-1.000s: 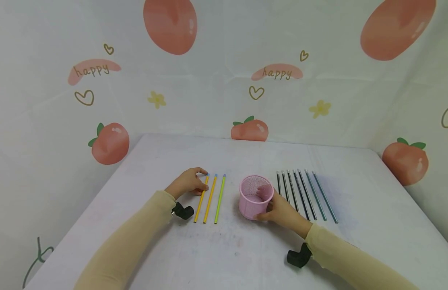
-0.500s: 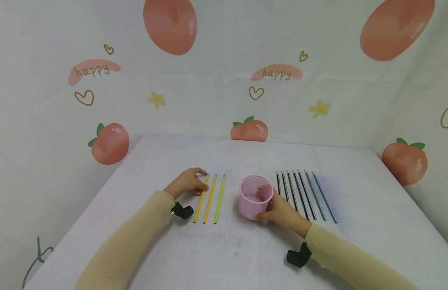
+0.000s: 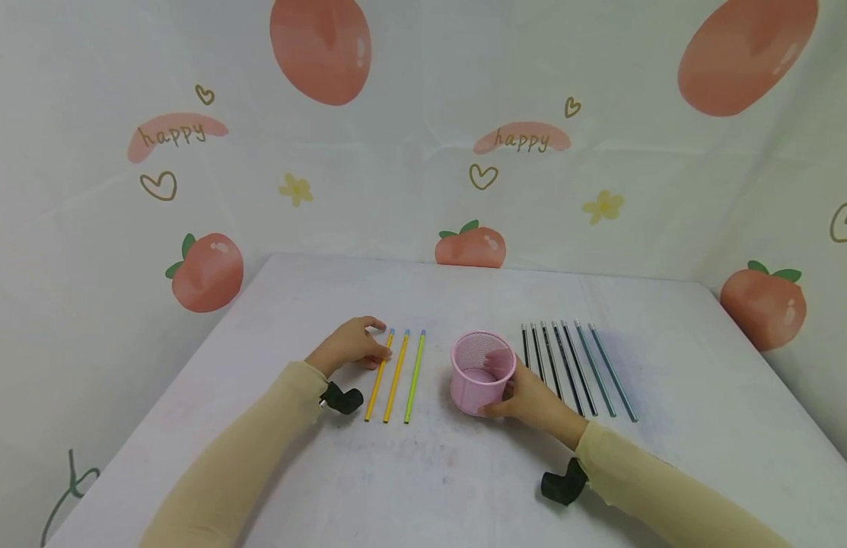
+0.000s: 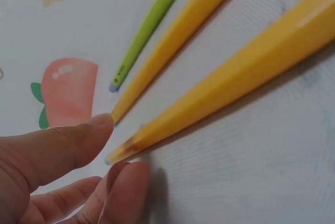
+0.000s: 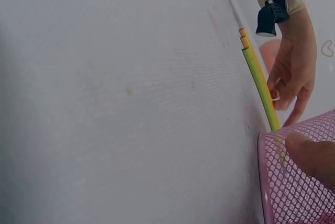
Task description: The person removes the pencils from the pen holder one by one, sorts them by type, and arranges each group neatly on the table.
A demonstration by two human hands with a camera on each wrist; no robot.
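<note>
My left hand (image 3: 351, 343) is over the far end of the leftmost yellow pencil (image 3: 380, 377), which lies on the table. In the left wrist view its fingertips (image 4: 102, 121) stand apart around the pencil's blue end, with a gap showing. A second yellow pencil (image 3: 396, 378) and a lime green pencil (image 3: 415, 378) lie just right of it. My right hand (image 3: 542, 403) grips a pink mesh pencil cup (image 3: 472, 394) from its right side, thumb in front and fingers behind. The cup is upright with nothing inside it.
Several dark pencils (image 3: 572, 369) and teal pencils (image 3: 613, 373) lie in a row right of the cup, partly behind the right hand. The white table (image 3: 423, 487) meets a printed cloth backdrop (image 3: 368, 190) at its far edge.
My left hand's fingertips have drawn slightly left, away from the leftmost yellow pencil's end. The right hand and the pencil cup have stayed in place.
</note>
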